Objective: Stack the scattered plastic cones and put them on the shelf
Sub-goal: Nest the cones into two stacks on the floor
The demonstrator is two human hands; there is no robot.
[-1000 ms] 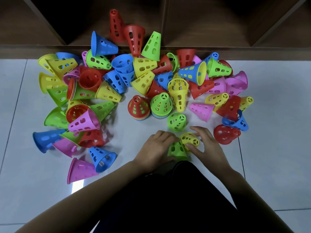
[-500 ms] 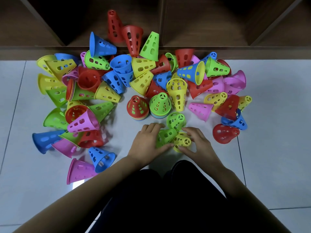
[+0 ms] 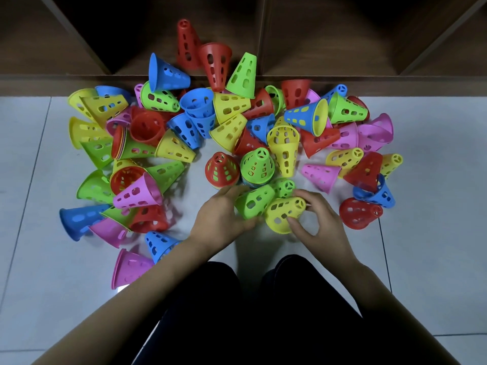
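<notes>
A green cone (image 3: 254,204) is gripped at its wide end by the curled fingers of the left hand (image 3: 221,216), and a yellow cone (image 3: 283,214) is pinched between thumb and fingers of the right hand (image 3: 320,223), both held close in, well short of the shelf (image 3: 342,80). The cones are noted side by side and touching, long axes near parallel, narrow tips directed away and rightward; it is judged that one must be lined up behind the other before nesting.
</notes>
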